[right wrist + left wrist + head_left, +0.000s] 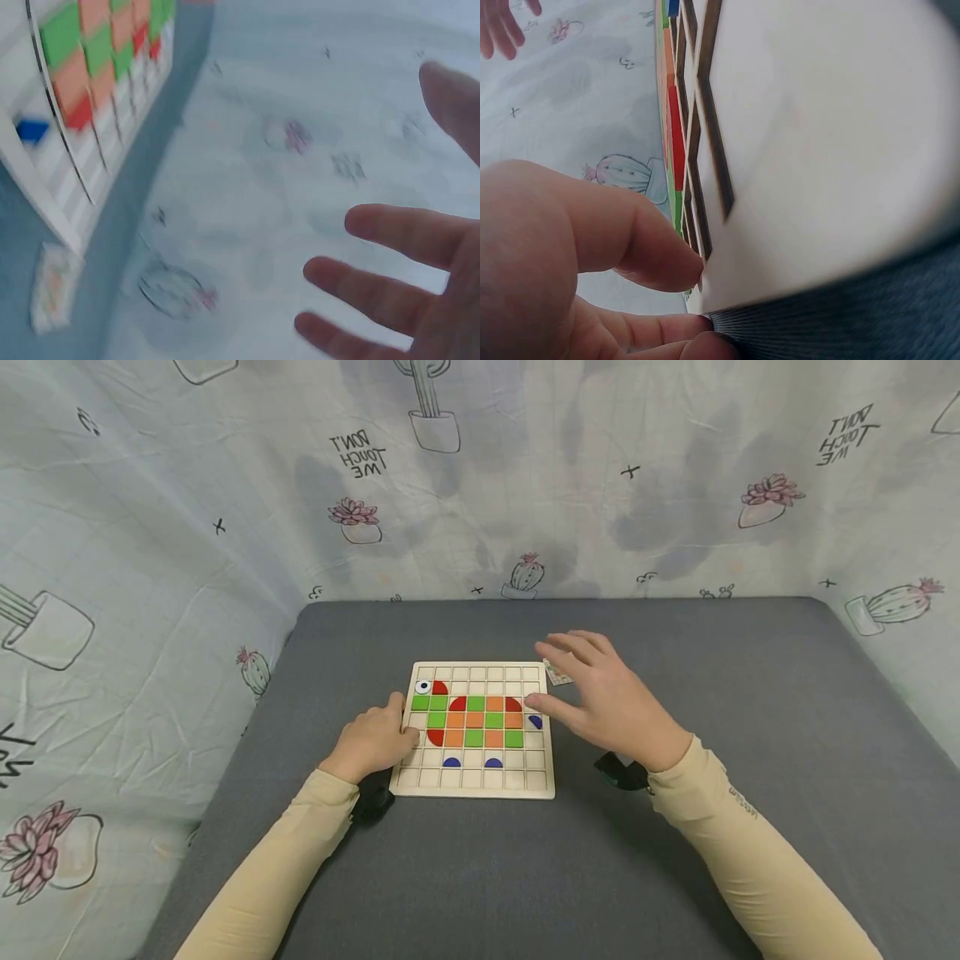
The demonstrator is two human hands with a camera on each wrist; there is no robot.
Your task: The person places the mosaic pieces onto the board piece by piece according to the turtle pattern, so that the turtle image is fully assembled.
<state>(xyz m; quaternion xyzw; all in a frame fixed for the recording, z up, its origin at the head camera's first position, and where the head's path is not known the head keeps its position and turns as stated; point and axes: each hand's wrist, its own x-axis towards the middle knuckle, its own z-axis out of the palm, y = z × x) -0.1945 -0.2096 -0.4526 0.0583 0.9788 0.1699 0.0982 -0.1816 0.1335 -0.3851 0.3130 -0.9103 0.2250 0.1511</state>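
A pale wooden grid board [472, 787] lies on the table with green, orange and red tiles in its middle rows. A white eye tile [423, 687] sits near its top left corner, and blue half-round tiles [452, 762] lie in the lower and right cells. My left hand [375, 739] grips the board's left edge, thumb [660, 255] against the top face and other fingers at the side. Above the board's right edge, my right hand [607, 697] hovers with spread fingers and holds nothing. It partly covers a small patterned card [54, 289] next to the board's upper right corner.
The dark grey table [480, 877] runs back to a pale curtain [555, 485] printed with cacti, which also hangs at both sides. Black wrist devices [621, 772] sit beneath both wrists.
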